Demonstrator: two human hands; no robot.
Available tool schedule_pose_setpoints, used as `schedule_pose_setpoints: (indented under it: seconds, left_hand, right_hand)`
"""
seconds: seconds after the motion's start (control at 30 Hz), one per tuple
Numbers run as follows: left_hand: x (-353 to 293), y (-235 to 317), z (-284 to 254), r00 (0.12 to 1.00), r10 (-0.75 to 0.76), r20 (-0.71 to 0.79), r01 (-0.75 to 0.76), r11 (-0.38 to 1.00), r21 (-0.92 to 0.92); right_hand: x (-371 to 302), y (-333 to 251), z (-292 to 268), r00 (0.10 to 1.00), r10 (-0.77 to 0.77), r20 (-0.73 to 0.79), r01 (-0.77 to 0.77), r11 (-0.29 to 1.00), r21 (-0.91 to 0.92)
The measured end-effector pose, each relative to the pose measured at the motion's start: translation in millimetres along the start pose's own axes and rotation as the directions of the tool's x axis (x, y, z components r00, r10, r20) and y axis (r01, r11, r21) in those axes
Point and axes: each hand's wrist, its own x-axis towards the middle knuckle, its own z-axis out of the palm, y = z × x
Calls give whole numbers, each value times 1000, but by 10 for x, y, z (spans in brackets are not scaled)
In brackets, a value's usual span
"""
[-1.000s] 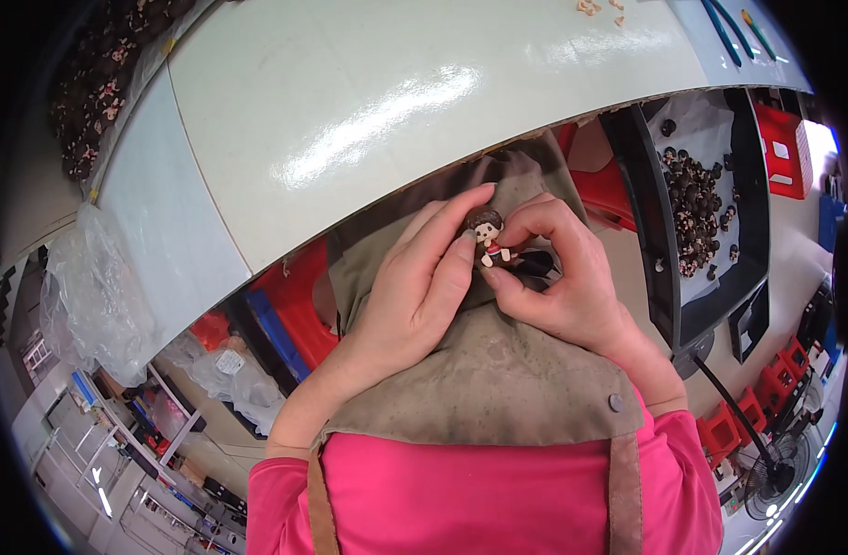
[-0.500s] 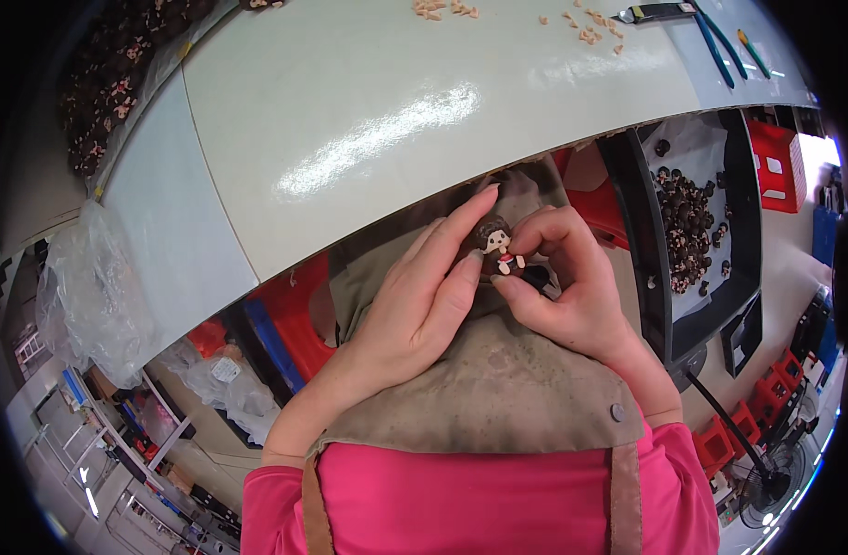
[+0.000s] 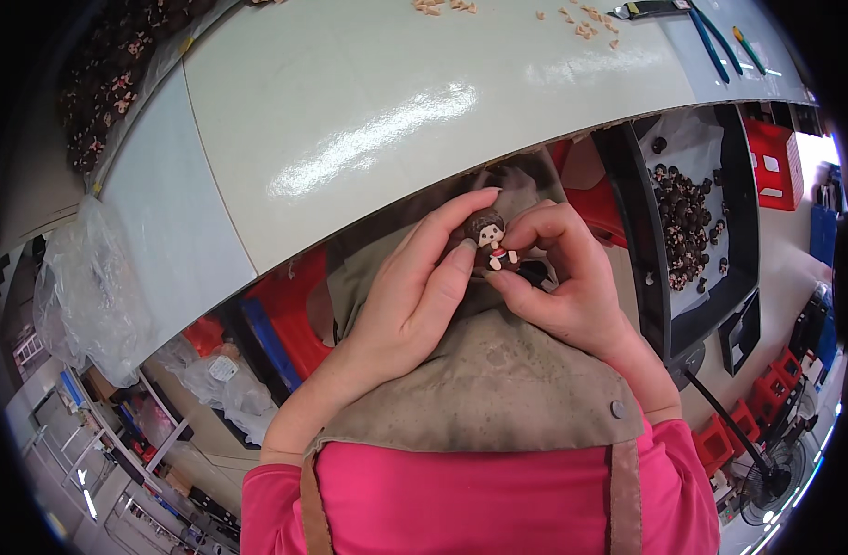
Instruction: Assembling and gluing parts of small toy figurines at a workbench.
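Observation:
A small brown figurine [image 3: 490, 240] with a pale face, pale feet and a bit of red on its front is held between both hands, above my lap. My left hand [image 3: 422, 277] grips it from the left, thumb against its side and the long fingers behind it. From the right, my right hand [image 3: 565, 268] pinches it, with bent index finger and thumb at its side and base. The figurine faces up toward me, roughly upright. Its back is hidden by the fingers.
The pale table [image 3: 368, 120] curves ahead of my hands. Small tan pieces [image 3: 581, 23] and blue-handled pliers [image 3: 715, 42] lie on its far side. At right stands a black tray [image 3: 651, 231] of brown figurines. More figurines [image 3: 119, 65] are heaped at far left, near a clear plastic bag [image 3: 86, 287].
The figurine has turned slightly and shifted a little to the left. Both hands keep hold of it, with only small finger movements.

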Motion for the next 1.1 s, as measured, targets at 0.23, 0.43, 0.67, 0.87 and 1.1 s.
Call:
schedule_pose_setpoints:
  seconds: [0.23, 0.43, 0.67, 0.87, 1.1]
  left_hand:
    - [14, 1, 2, 997, -73, -24, 69, 988, -137]
    - [17, -13, -1, 995, -90, -32, 83, 983, -165]
    - [-7, -82, 24, 980, -197, -14, 177, 905, -387]
    - [23, -144, 43, 976, -218, -25, 170, 823, -542]
    - [12, -180, 28, 973, -229, 0, 183, 776, -604]
  right_hand:
    - [20, 32, 2, 1000, -6, 0, 6, 1000, -5]
    - [34, 54, 2, 1000, -26, -18, 25, 999, -40]
    - [49, 61, -4, 991, -135, -10, 132, 980, -148]
    - [30, 149, -3, 994, -79, -78, 69, 991, -118]
    - [100, 153, 34, 988, -132, -79, 125, 988, -91]
